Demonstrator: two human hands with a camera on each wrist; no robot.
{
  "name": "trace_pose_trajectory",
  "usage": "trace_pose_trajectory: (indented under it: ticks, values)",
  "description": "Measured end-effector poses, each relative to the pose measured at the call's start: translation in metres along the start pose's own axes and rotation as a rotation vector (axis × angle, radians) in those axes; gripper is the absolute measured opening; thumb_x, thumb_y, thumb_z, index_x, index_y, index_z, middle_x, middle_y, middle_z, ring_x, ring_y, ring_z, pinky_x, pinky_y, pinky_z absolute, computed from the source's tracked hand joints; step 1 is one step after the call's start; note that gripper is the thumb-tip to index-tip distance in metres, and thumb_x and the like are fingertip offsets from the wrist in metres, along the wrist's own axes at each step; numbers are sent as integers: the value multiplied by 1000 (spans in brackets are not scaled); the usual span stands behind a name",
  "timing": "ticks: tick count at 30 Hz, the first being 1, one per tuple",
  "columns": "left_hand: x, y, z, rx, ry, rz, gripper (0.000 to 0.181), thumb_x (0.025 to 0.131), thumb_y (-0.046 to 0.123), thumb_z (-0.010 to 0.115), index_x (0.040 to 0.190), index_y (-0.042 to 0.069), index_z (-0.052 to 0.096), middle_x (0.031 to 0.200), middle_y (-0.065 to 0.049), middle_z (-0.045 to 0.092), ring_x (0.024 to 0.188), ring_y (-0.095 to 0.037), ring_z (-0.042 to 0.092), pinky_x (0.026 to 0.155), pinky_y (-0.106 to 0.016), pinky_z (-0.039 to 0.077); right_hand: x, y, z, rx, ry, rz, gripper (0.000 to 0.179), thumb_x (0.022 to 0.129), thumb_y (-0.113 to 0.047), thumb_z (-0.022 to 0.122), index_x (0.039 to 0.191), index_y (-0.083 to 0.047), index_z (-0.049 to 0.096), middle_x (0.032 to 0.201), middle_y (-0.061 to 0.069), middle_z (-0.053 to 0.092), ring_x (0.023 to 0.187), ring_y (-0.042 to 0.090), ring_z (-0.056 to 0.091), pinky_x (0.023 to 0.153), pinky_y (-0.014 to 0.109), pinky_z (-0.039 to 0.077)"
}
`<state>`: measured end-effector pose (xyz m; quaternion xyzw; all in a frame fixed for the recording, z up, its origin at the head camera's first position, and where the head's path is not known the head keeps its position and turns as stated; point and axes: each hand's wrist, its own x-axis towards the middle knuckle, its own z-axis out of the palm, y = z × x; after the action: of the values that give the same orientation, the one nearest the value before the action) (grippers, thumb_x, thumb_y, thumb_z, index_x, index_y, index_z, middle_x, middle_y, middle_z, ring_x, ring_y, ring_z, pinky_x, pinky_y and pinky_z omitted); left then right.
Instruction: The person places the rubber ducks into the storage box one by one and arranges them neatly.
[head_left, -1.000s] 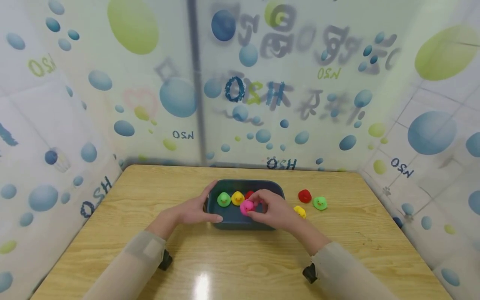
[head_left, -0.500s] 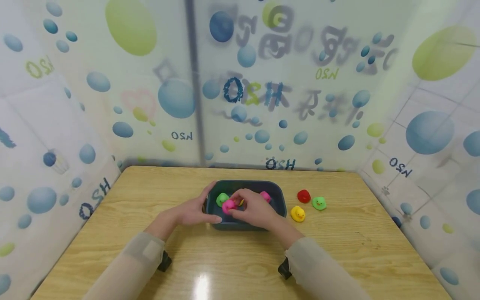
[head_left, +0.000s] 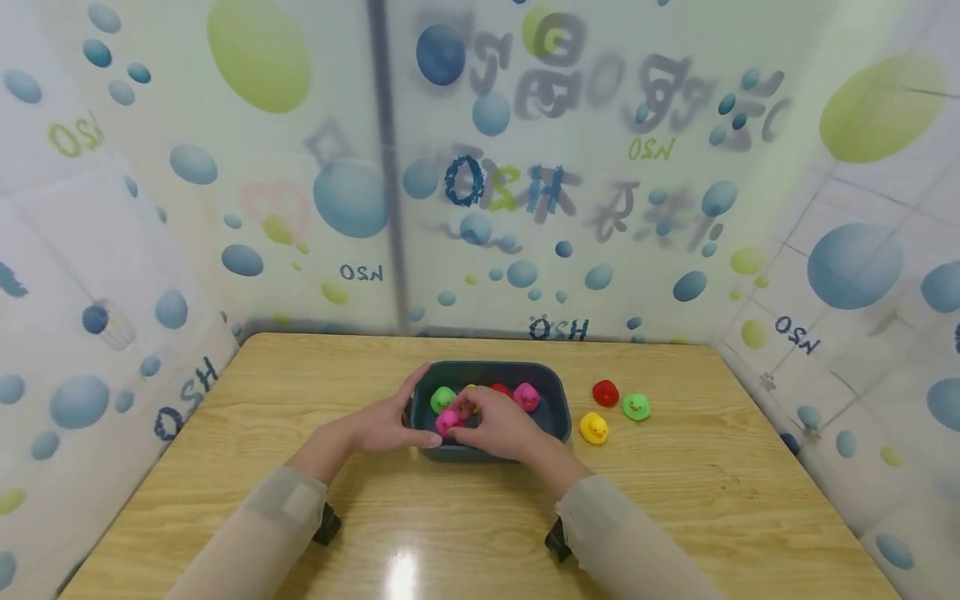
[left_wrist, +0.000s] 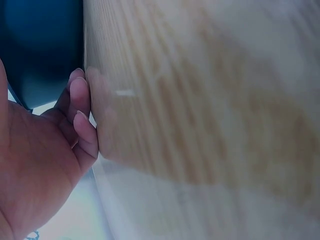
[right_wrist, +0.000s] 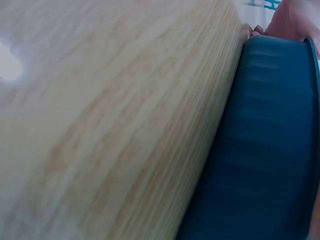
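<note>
A dark blue-green plastic bin sits on the wooden table. My left hand holds its left end, thumb over the front rim and the other fingers at the outer side. In the left wrist view, the fingertips curl against the bin's outer wall. Inside the bin, my right hand pinches a pink rubber duck at the front left. Behind it is a green duck. A yellow duck and a red duck are partly hidden by the right hand; another pink duck sits to their right.
Right of the bin on the table stand a yellow duck, a red duck and a green duck. A patterned curtain hangs along the table's back edge.
My right hand has carried the pink duck leftward across the bin and lowered it at the front left. The left hand keeps its hold. The yellow duck outside the bin is uncovered.
</note>
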<state>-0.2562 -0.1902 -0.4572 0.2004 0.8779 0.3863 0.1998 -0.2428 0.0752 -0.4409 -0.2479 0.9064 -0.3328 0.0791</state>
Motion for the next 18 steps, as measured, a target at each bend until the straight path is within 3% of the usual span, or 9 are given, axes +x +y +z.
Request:
trace_pose_trajectory:
  ticks: [9, 18]
  values:
    - [0, 1, 0, 5, 6, 0, 125, 94, 61, 81, 176, 38, -11, 182, -26, 16, 162, -54, 33, 129, -74, 30, 5, 0, -1, 33, -85, 126, 24, 100, -35, 83, 117, -24, 71, 96, -6, 72, 87, 15, 66, 78, 30, 57]
    - [-1, 2, -1, 8, 6, -6, 125, 94, 61, 81, 176, 36, -10, 183, -24, 15, 162, -54, 32, 128, -75, 30, 7, 2, -1, 56, -147, 140, 27, 104, -30, 78, 129, -21, 76, 107, -6, 74, 99, 15, 66, 94, 38, 60]
